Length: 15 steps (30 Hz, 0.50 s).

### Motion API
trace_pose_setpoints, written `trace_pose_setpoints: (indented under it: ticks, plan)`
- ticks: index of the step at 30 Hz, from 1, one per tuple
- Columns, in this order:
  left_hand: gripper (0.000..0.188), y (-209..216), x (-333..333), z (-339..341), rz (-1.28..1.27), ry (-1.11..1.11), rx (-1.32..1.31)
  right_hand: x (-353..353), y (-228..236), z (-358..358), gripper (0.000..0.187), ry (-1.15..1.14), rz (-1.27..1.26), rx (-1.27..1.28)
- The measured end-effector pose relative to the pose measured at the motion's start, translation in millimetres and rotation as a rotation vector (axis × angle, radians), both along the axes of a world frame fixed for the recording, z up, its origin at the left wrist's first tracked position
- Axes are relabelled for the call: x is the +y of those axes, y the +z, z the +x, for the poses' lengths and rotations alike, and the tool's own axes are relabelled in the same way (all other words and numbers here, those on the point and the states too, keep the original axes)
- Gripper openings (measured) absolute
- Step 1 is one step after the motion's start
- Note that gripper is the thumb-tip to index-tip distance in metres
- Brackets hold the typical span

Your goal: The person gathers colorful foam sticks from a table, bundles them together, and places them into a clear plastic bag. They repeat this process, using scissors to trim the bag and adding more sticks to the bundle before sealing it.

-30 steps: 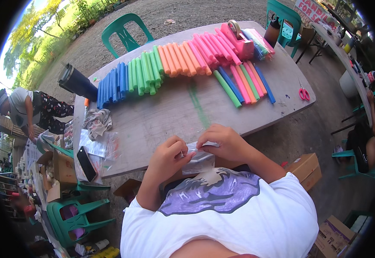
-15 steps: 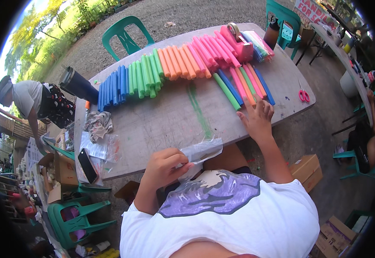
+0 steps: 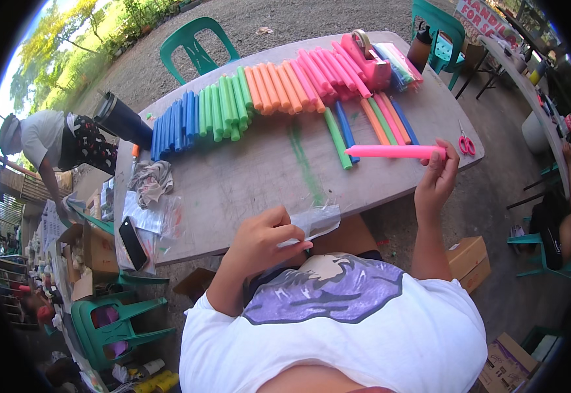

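A pink candle [image 3: 390,151] is in my right hand [image 3: 437,171], gripped near one end between thumb and fingers. It lies level above the table, its tapered tip pointing left. My left hand [image 3: 264,241] pinches a clear plastic bag [image 3: 316,221] at the table's near edge. Just beyond the pink candle, a short row of loose candles lies on the table: a green candle [image 3: 338,139], a blue candle [image 3: 347,131], then an orange candle [image 3: 374,122] and several others. Farther back runs a long row of blue, green, orange and pink candles [image 3: 273,90].
A pink tape dispenser [image 3: 372,65] stands at the back right beside packed candles [image 3: 398,67]. Red-handled scissors [image 3: 466,144] lie near the right edge. On the left are a dark tumbler [image 3: 123,121], a rag [image 3: 151,183] and a phone [image 3: 132,243]. Another person [image 3: 53,134] bends beyond the table's left end.
My right hand has lifted the pink candle out of the short row and moved right and nearer, leaving a gap there. My left hand still holds the plastic bag, barely moved.
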State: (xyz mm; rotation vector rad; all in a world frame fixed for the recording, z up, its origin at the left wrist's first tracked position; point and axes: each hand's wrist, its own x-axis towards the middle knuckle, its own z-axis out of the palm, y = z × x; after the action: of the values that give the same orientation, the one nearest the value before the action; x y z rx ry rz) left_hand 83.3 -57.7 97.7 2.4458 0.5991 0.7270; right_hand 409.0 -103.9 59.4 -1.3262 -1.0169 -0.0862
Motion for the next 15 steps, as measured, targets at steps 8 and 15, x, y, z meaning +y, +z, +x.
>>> trace_pose_setpoints:
  ticks: [8, 15]
  plan:
    - [0.018, 7.4, -4.5, 4.1, 0.004, -0.04, 0.006, -7.8, 45.5, -60.0, 0.026, 0.596, -0.103, -0.213]
    - [0.023, 11.6, -8.9, -2.3, 0.019, -0.046, -0.055, 6.0, 34.2, -81.8, 0.032, 0.732, -0.216, -0.45]
